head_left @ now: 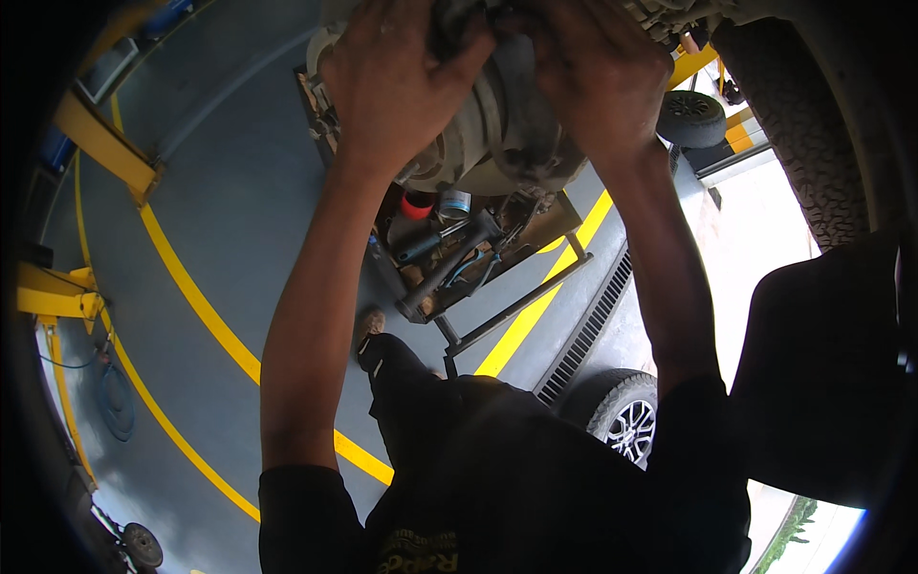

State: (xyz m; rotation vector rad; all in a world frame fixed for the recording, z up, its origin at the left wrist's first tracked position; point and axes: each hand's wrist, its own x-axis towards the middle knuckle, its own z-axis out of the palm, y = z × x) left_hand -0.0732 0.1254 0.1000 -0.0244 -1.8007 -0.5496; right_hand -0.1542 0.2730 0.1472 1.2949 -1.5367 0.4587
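Observation:
Both my arms reach up to the underside of a raised vehicle. My left hand point(397, 91) is closed at the top edge of the view, its thumb pointing toward a small dark part point(459, 21). Opposite it, my right hand point(602, 86) is bent with its fingers curled inward at the same dark part. Most fingertips are cut off or in shadow, so what they grip cannot be made out. Just beyond and between the wrists is a rounded grey metal housing point(478, 134), dusty and ribbed.
Below the housing stands a metal tool cart point(564, 225) with hand tools, a red-rimmed item point(416, 206) and a can point(454, 204). A large tyre point(794, 124) hangs at right. Yellow lift arms point(105, 143) stand left. A floor grate point(588, 325) runs near a wheel point(626, 421).

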